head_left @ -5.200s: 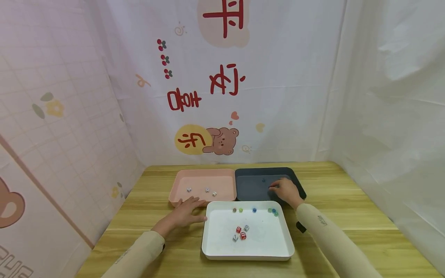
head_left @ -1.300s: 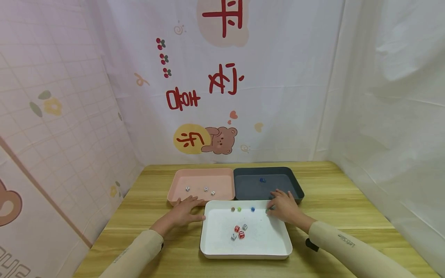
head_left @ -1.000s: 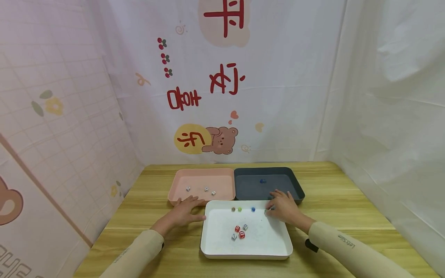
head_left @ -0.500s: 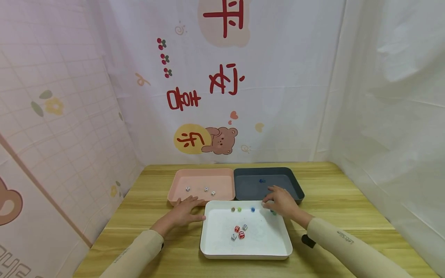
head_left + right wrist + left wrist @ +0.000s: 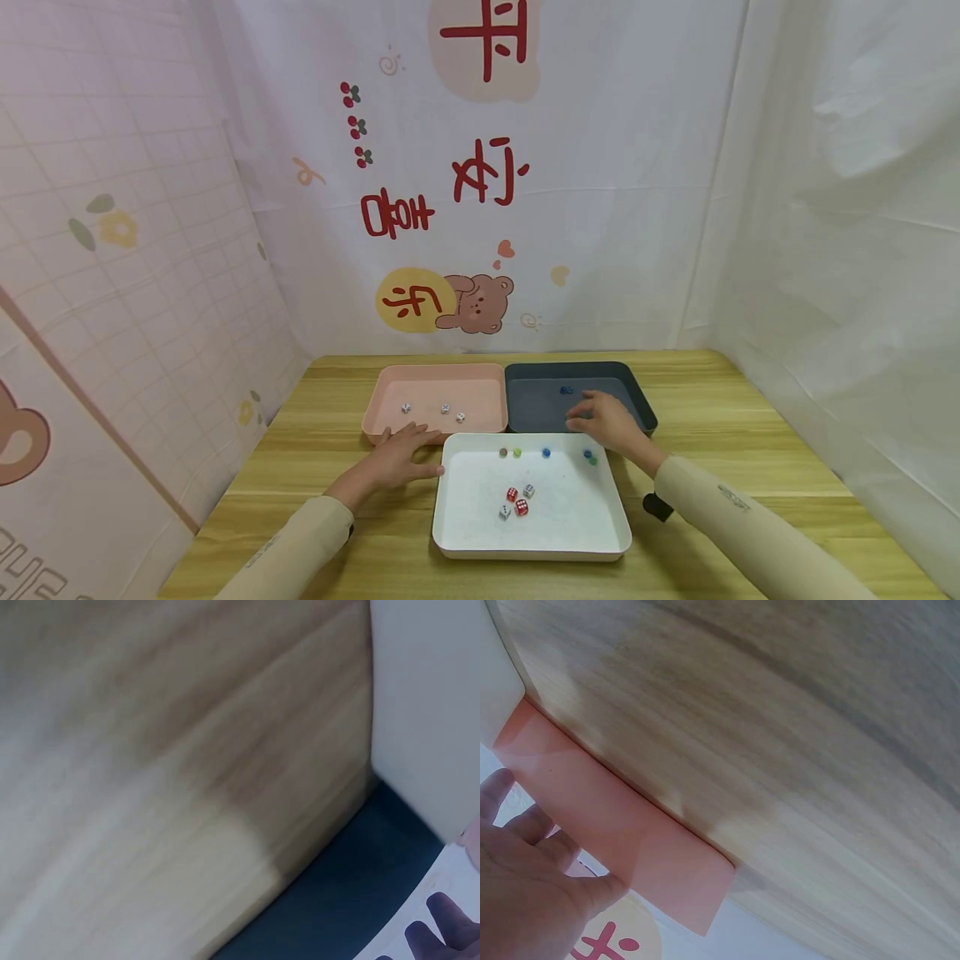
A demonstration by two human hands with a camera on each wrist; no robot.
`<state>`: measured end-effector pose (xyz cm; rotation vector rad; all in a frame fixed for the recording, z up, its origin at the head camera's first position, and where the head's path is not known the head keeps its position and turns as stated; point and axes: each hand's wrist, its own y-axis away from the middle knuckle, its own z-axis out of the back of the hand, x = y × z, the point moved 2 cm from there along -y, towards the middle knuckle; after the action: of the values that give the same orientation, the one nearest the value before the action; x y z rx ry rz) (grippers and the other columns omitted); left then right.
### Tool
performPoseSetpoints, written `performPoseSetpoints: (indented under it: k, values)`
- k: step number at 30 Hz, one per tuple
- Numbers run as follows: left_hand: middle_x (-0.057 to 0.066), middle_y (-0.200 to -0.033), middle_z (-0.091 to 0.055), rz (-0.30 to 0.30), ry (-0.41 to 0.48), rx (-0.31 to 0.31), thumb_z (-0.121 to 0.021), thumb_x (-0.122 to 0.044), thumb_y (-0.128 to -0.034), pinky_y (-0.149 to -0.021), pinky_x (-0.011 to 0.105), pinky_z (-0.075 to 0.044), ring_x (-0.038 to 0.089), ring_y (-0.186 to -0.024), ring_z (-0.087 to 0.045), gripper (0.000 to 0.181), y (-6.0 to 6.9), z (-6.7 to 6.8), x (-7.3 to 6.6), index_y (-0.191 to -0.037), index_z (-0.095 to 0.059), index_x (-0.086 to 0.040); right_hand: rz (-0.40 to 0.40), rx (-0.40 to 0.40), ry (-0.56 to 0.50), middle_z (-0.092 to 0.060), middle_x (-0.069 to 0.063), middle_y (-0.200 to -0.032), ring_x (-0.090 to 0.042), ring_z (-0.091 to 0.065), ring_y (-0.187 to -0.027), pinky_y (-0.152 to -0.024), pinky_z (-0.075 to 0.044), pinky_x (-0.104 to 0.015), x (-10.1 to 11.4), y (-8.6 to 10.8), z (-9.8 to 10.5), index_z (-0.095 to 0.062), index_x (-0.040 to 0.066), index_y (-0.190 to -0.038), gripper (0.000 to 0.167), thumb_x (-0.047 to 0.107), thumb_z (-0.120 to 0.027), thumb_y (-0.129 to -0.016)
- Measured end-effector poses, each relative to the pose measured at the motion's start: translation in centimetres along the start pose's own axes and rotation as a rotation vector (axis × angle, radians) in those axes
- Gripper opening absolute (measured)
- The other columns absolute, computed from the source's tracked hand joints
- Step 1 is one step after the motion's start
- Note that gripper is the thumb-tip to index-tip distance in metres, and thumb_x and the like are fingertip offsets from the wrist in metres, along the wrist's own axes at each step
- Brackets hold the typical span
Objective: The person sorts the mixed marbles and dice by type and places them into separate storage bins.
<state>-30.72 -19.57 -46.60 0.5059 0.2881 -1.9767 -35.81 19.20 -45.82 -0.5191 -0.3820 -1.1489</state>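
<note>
Left hand [image 5: 395,461] loose, right hand [image 5: 611,422] half-curled over the navy tray's [image 5: 538,407] near edge, we're maybe placing something, can't tell; next, perhaps letting go.

Pink tray [image 5: 480,396], slate tray [image 5: 534,408] and white tray [image 5: 555,529] were all plain. Red dice [image 5: 522,507] had white pips; white dice [image 5: 446,409], dark pips. Small pieces [image 5: 546,452] were blue, green, yellow-green, brownish. Table [image 5: 720,417] was yellow-brown, streaky wood grain. Sleeves [image 5: 738,533] were beige, dark lettering. Backdrop [image 5: 615,208] was white: red characters [image 5: 480,171], red-and-green cherries [image 5: 357,127], brown bear [image 5: 483,306]. Left wall [image 5: 112,158] had a pale grid, yellow flowers [image 5: 117,230].
</note>
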Motion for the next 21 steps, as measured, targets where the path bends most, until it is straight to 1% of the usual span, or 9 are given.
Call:
performPoseSetpoints:
  k: [4,9,12,14,21]
  values:
    - [0.022,-0.153,-0.038,0.004,0.002,0.002,-0.07,-0.045,-0.0904,-0.112,0.069,-0.004,0.042,-0.145,-0.025,0.066,0.1,0.1,0.0,-0.145,-0.052,-0.013,-0.024,-0.026,0.008,-0.055,-0.029,-0.136,-0.046,-0.046,-0.13,-0.1,-0.041,-0.062,-0.9,-0.6,0.3,-0.079,0.01,-0.102,0.017,0.021,-0.073,-0.091]
    - [0.021,-0.153,-0.039,0.008,-0.003,0.003,-0.071,-0.046,-0.0901,-0.112,0.069,-0.005,0.042,-0.145,-0.025,0.066,0.1,0.1,0.2,-0.145,-0.052,-0.014,-0.08,-0.045,0.03,-0.056,-0.028,-0.135,-0.047,-0.045,-0.13,-0.099,-0.043,-0.06,-1.8,-1.4,0.3,-0.079,0.01,-0.103,0.018,0.022,-0.073,-0.091]
    - [0.021,-0.153,-0.039,0.01,-0.004,0.003,-0.07,-0.047,-0.0898,-0.112,0.07,-0.005,0.042,-0.145,-0.025,0.067,0.1,0.1,0.2,-0.145,-0.052,-0.014,-0.091,-0.043,0.059,-0.057,-0.028,-0.133,-0.049,-0.045,-0.129,-0.097,-0.045,-0.06,-2.1,-1.8,0.2,-0.079,0.01,-0.103,0.018,0.022,-0.072,-0.091]
    - [0.022,-0.153,-0.039,0.009,-0.002,0.003,-0.071,-0.047,-0.0895,-0.112,0.07,-0.005,0.042,-0.145,-0.025,0.067,0.1,0.1,0.2,-0.145,-0.052,-0.014,-0.099,-0.042,0.073,-0.059,-0.027,-0.131,-0.048,-0.045,-0.129,-0.098,-0.044,-0.06,-2.3,-2.0,0.1,-0.079,0.01,-0.103,0.018,0.022,-0.073,-0.091]
    - [0.023,-0.153,-0.038,-0.007,-0.004,0.004,-0.07,-0.048,-0.0901,-0.112,0.07,-0.004,0.043,-0.144,-0.025,0.069,0.0,-0.1,0.3,-0.146,-0.051,-0.011,-0.099,-0.05,0.113,-0.069,-0.018,-0.118,-0.046,-0.047,-0.129,-0.102,-0.041,-0.059,-2.8,-2.7,-0.6,-0.079,0.011,-0.102,0.016,0.021,-0.073,-0.091]
